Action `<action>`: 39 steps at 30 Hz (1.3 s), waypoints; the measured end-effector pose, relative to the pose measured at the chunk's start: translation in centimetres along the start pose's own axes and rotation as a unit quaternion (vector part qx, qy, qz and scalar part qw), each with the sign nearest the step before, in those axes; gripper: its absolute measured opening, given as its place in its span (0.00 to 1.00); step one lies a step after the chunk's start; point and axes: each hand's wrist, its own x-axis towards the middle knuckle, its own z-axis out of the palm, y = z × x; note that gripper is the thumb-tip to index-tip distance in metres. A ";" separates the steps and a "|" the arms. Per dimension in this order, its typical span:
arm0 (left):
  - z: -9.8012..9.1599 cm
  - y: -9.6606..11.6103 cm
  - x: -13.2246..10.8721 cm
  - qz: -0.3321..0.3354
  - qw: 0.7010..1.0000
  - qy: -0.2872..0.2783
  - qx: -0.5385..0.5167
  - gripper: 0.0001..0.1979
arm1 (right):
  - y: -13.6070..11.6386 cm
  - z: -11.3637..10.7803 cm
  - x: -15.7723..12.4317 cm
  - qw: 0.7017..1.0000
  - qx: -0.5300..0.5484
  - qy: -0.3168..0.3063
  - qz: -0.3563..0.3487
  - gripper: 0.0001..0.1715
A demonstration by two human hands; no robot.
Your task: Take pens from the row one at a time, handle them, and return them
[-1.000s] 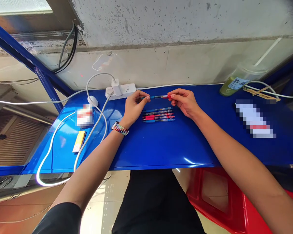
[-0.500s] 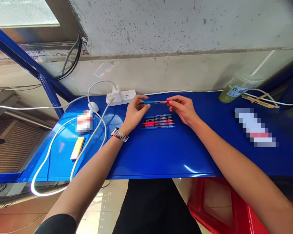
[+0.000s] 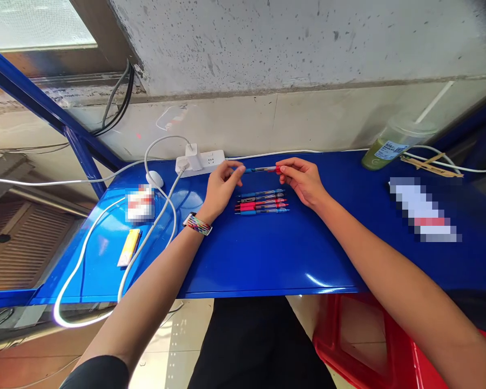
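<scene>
Since half a second ago, the left hand's (image 3: 222, 186) thumb has been tipping upward, covering more of the blue end of the held pen (image 3: 261, 169). Just behind those fingers, the power strip (image 3: 213, 161) is sitting where a sudden jerk of the knuckles could be bumping it. They are pinching almost closed on the pen, how firmly I can't tell. Between both sets of fingertips the pen is spanning crosswise; a slack pinch or uneven pull could be sending it springing loose, scattering the row of pens (image 3: 261, 202) lying nearer the person. Rightward, the right hand (image 3: 302, 181) is pinching the red end, thumb against forefinger.
</scene>
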 end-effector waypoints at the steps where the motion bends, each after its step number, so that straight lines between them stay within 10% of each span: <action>1: 0.0 0.0 0.0 0.004 1.000 -0.002 -0.016 0.12 | 0.0 0.0 0.0 1.000 0.003 0.002 0.001 0.17; 7: -0.3 -0.6 0.4 0.011 1.000 0.023 0.014 0.23 | -0.1 -0.3 0.3 0.999 0.035 0.010 0.023 0.13; 12: -0.6 -0.8 0.5 -0.016 0.999 0.036 -0.020 0.08 | -0.4 -0.6 0.7 0.997 0.051 0.033 0.042 0.12; 39: -0.8 -1.3 0.8 -0.023 0.996 0.058 -0.069 0.07 | -0.4 -1.3 1.2 0.990 0.084 0.107 0.028 0.07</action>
